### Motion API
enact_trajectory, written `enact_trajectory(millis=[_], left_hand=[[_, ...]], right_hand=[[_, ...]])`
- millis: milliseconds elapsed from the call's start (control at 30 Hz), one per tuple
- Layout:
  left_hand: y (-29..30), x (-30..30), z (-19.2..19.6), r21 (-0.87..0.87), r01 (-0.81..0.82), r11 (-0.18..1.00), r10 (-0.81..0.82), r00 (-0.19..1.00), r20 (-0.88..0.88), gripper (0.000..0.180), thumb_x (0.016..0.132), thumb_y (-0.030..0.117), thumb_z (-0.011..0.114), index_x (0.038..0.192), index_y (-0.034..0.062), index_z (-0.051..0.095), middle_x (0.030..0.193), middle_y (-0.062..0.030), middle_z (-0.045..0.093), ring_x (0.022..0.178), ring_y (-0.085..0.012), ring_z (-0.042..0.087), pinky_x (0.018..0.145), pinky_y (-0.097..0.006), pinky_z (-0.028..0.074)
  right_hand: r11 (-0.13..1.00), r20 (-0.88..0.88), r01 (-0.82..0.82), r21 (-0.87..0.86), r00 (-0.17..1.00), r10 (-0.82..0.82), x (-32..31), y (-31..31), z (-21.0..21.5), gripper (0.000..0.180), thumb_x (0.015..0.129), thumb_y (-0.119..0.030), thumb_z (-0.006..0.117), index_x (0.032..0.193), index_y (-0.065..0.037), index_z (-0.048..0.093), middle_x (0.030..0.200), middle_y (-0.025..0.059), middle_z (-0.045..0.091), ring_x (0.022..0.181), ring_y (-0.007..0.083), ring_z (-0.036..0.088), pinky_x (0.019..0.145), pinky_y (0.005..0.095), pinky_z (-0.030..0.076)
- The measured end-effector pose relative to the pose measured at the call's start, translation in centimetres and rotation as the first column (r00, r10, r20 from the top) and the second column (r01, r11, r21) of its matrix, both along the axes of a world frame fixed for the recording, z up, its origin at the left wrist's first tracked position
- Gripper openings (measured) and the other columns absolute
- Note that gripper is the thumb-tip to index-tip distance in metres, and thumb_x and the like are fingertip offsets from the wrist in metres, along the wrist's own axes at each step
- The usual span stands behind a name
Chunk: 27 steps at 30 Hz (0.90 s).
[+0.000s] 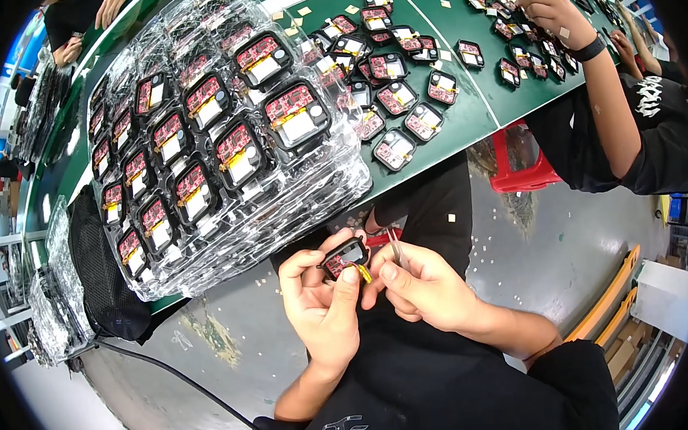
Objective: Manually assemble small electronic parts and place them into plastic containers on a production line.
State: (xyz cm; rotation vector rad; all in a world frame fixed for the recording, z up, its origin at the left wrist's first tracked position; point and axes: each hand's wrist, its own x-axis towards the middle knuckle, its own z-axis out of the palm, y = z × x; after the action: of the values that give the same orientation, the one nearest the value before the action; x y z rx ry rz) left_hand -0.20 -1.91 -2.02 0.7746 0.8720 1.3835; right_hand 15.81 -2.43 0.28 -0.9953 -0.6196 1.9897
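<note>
Above my lap, my left hand (322,307) grips a small black device housing (345,256) by its edges. A red circuit board shows inside it, and a yellow ribbon cable (363,273) sticks out at its lower right. My left thumb presses near the board. Close beside it, my right hand (423,289) is closed around metal tweezers (396,247), whose tips point up and away from me. My right fingertips are next to the yellow cable; whether they touch it I cannot tell.
Stacked clear plastic trays (281,211) with similar housings stand on the green table (435,158) at the left. More loose housings (396,97) lie right of them. A co-worker's hand (560,20) reaches over another pile. A red stool (518,165) stands below the table edge.
</note>
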Motion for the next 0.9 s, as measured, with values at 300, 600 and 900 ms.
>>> enact_trajectory(millis=[300,600,900], left_hand=[[0.0,-0.1,0.0,0.048,0.040,0.998,-0.035,0.996,-0.087,0.035,0.100,-0.009,0.058,0.130,0.0027,0.043,0.137,-0.0293,0.059,0.128,-0.0344,0.063,0.104,-0.041,0.056],[-0.2,-0.1,0.1,-0.020,0.095,0.995,-0.096,0.995,-0.035,0.037,0.100,-0.012,0.054,0.133,0.0031,0.042,0.140,-0.0278,0.057,0.129,-0.0319,0.061,0.104,-0.040,0.055],[0.0,0.5,0.5,0.017,0.092,0.996,-0.089,0.991,-0.102,0.034,0.102,-0.010,0.053,0.132,0.0020,0.043,0.141,-0.0278,0.057,0.125,-0.0282,0.062,0.103,-0.038,0.055]], right_hand=[[0.975,-0.087,0.156,-0.156,0.981,-0.171,-0.2,-0.2,-0.3,0.018,0.102,-0.011,0.071,0.112,0.000,0.059,0.095,0.0107,0.073,0.055,0.0030,0.053,0.047,0.0203,0.038],[0.945,0.495,0.071,0.320,0.838,-0.230,0.8,0.5,1.0,0.017,0.095,-0.003,0.076,0.110,0.005,0.074,0.079,0.0026,0.071,0.068,0.0008,0.055,0.059,0.0212,0.044],[0.815,0.641,-0.064,0.576,0.654,-0.401,0.7,0.9,1.2,0.017,0.087,0.001,0.079,0.104,0.001,0.077,0.090,0.0095,0.072,0.062,0.0084,0.058,0.052,0.0249,0.043]])
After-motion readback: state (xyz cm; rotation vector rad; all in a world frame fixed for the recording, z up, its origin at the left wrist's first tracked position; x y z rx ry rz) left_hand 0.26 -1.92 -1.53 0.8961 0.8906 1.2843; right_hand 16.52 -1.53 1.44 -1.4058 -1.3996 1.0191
